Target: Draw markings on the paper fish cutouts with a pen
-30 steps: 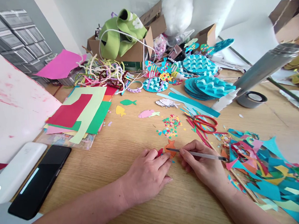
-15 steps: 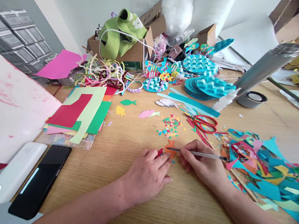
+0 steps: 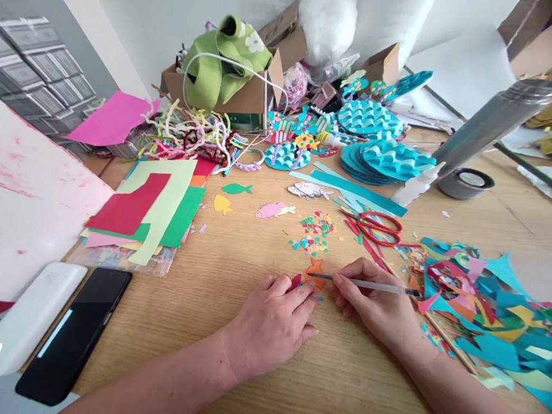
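Observation:
My left hand (image 3: 279, 319) lies on the table, its fingers close together and their tips holding down an orange paper fish (image 3: 316, 271). A bit of red paper (image 3: 295, 282) shows beside its index finger, partly covered. In my right hand (image 3: 378, 304) a slim pen with a translucent barrel (image 3: 374, 284) is pinched, its dark tip on the orange fish. Just beyond lies a scatter of tiny coloured paper bits (image 3: 314, 232). Farther back are a green paper fish (image 3: 237, 189), a yellow one (image 3: 222, 204), a pink one (image 3: 270, 210) and white drawn fish (image 3: 307, 190).
Red-handled scissors (image 3: 379, 228) and a heap of paper scraps (image 3: 492, 310) lie at right. Behind stand a glue bottle (image 3: 416, 185), tape roll (image 3: 467, 182), metal flask (image 3: 486, 124) and stacked blue discs (image 3: 373, 160). Coloured sheets (image 3: 190, 214) and a phone (image 3: 77, 334) are left.

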Demonstrator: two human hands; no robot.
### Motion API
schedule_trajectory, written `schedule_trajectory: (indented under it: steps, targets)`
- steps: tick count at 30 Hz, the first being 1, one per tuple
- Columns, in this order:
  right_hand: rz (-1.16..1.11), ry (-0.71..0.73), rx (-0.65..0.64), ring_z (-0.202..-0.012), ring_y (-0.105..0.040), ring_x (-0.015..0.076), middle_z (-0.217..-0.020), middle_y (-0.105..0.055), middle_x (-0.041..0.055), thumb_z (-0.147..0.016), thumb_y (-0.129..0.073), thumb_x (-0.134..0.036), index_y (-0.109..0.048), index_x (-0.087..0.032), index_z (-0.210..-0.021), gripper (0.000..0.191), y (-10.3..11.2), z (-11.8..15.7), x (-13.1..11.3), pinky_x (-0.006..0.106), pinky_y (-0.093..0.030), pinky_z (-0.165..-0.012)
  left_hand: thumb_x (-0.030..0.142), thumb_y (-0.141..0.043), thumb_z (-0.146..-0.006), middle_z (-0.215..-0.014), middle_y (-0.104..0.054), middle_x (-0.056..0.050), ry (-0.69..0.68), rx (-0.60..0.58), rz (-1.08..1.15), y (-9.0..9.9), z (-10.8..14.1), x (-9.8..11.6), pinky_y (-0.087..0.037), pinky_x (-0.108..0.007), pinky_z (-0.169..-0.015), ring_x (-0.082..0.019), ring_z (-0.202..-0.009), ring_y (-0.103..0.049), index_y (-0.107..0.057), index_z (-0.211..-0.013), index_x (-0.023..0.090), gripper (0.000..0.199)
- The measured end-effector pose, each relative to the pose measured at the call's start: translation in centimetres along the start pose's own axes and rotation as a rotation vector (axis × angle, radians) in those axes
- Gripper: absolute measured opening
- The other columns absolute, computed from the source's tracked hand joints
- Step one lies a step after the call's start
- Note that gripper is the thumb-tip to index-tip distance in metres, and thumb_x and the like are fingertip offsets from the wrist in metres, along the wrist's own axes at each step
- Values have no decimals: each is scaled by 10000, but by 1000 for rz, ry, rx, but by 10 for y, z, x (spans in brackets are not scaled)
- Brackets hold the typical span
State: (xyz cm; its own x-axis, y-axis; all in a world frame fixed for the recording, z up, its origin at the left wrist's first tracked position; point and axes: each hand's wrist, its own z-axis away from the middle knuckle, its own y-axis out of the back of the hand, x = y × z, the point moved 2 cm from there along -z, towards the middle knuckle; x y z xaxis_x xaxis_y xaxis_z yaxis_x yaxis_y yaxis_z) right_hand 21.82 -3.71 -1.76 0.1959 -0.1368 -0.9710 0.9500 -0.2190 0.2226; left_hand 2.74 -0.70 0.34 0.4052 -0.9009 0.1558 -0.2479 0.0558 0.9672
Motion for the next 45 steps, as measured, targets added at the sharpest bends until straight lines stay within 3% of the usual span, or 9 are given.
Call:
schedule_trajectory:
  steps: [45]
  targets:
    - [-15, -11, -21, -394, -555, 122, -499, -611, -1, -820, -685, -514, -573, -200, -740, 343, 0, 0, -3, 205, -453, -375, 395, -580, -949, -1354, -578, -54, 2, -12, 7, 1, 0, 0, -421, -384, -898, -242, -1057, -503, -591, -1242, 142, 388]
